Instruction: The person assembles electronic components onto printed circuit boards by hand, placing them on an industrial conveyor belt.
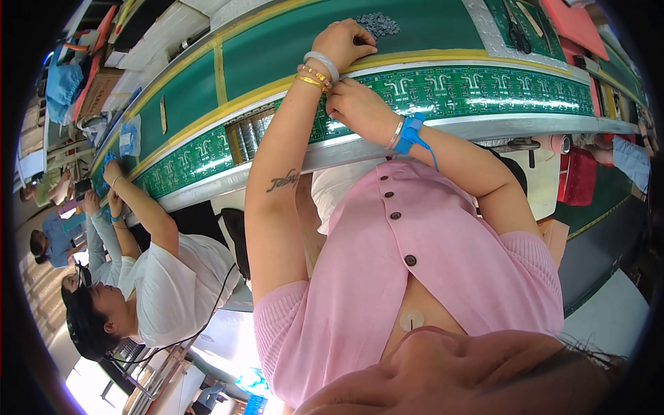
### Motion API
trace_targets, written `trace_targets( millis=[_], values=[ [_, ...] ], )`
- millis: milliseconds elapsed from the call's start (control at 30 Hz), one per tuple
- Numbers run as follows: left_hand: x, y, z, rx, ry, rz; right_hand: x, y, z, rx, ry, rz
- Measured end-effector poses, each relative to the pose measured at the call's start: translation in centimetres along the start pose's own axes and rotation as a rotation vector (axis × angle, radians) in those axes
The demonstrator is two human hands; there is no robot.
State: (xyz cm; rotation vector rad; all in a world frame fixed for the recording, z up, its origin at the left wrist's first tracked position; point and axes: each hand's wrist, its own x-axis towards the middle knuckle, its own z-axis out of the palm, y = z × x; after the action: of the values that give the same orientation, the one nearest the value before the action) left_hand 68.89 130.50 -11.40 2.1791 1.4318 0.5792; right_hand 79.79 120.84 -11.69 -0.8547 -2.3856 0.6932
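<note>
My left hand (343,43) reaches over the far side of the line, beside a loose pile of small grey parts (380,25) on the green mat. Its fingers are curled and drawn together at the edge of the pile; whatever they may hold is too small to make out. Closer to me, my right hand (365,109) is over the row of green circuit boards (477,90). Those fingers are bent inward, with the tips pressed together low at the boards, partly behind my left wrist. A blue wrist strap (411,133) with a cord circles my right wrist.
Yellow strips border the green mat (277,62). Black scissors (517,36) lie at the far right beside a pink sheet (577,28). A metal rail (443,128) runs along the near edge. To my left, a co-worker in a white shirt (183,290) has hands near a clear bag (129,138).
</note>
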Motion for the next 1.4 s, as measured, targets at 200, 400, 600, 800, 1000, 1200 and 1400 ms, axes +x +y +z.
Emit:
trace_targets(
  millis=[200, 400, 600, 800, 1000, 1200, 1400],
  values=[
    [-0.9, 0.4, -1.3, -0.148, 0.010, -0.042, 0.1, 0.0, 0.4, -0.040, 0.040, -0.060],
    [-5.7, 0.8, -3.9, -0.373, 0.195, -0.091, -0.1, 0.8, -2.5, -0.012, 0.087, -0.051],
    [-11.6, 0.0, -4.3, -0.346, 0.115, -0.133, 1.2, 7.2, -6.8, -0.331, 0.285, 0.308],
    [-12.8, 1.5, -3.8, -0.161, 0.076, -0.295, 2.1, 8.2, -5.5, -0.264, 0.256, 0.202],
    [-12.6, 2.1, -3.6, 0.102, 0.103, -0.129, 2.0, 8.0, -5.5, -0.191, 0.330, 0.186],
    [-12.5, 2.3, -3.5, 0.187, 0.089, -0.103, 1.8, 7.9, -5.8, -0.131, 0.347, 0.167],
    [-12.4, 2.4, -3.8, 0.163, 0.047, -0.080, 1.2, 7.3, -6.3, -0.075, 0.346, 0.167]
  ],
)
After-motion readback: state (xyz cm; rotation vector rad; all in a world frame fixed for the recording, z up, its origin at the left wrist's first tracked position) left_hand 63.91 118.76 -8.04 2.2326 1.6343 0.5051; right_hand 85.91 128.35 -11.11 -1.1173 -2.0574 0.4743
